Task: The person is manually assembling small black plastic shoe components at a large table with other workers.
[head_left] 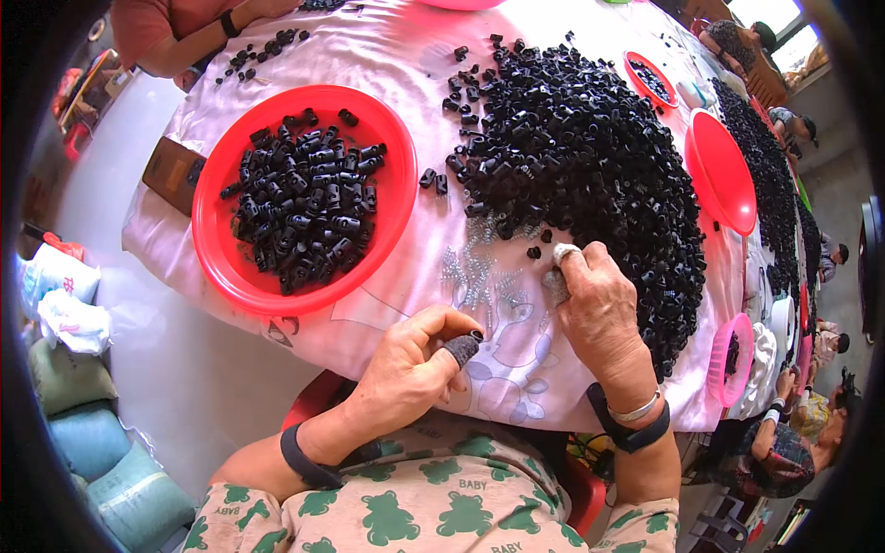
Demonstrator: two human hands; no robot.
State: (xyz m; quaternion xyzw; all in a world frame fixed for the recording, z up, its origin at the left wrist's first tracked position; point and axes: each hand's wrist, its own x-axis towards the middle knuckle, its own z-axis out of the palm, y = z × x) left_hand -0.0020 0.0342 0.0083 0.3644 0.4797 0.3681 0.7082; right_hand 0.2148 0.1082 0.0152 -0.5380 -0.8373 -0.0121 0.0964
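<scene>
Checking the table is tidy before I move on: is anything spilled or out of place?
A few black parts lie loose on the cloth between the red bowl and the big heap. Small metal springs are scattered beside the right hand.

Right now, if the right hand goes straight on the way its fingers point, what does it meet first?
Probably the big heap of small black parts. The right hand points up the table, and a few loose black pieces lie just ahead of its fingertips.
</scene>
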